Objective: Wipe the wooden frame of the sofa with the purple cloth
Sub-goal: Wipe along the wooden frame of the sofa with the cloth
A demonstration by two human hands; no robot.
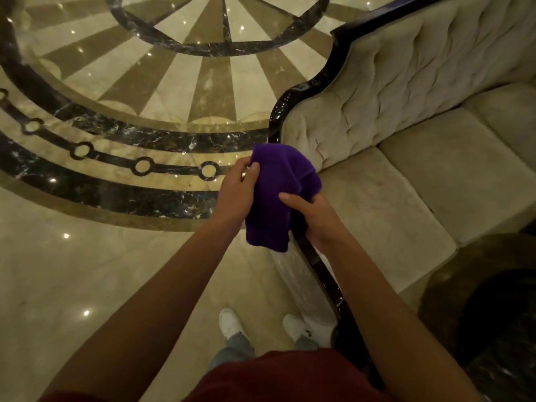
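The purple cloth (278, 192) hangs bunched between both hands, just above the sofa's arm. My left hand (236, 192) pinches its upper left edge. My right hand (314, 216) grips its right side from below, thumb across the fabric. The sofa's dark glossy wooden frame (282, 111) curves along the top of the tufted beige backrest (406, 91) and runs down past my right wrist toward my feet. The cloth hides the stretch of frame directly under it.
Polished marble floor (101, 256) with a dark circular inlay pattern spreads to the left. Beige seat cushions (406, 192) lie to the right. A round dark marble table top (487, 300) stands at lower right. My white shoes (232, 323) stand beside the sofa's end.
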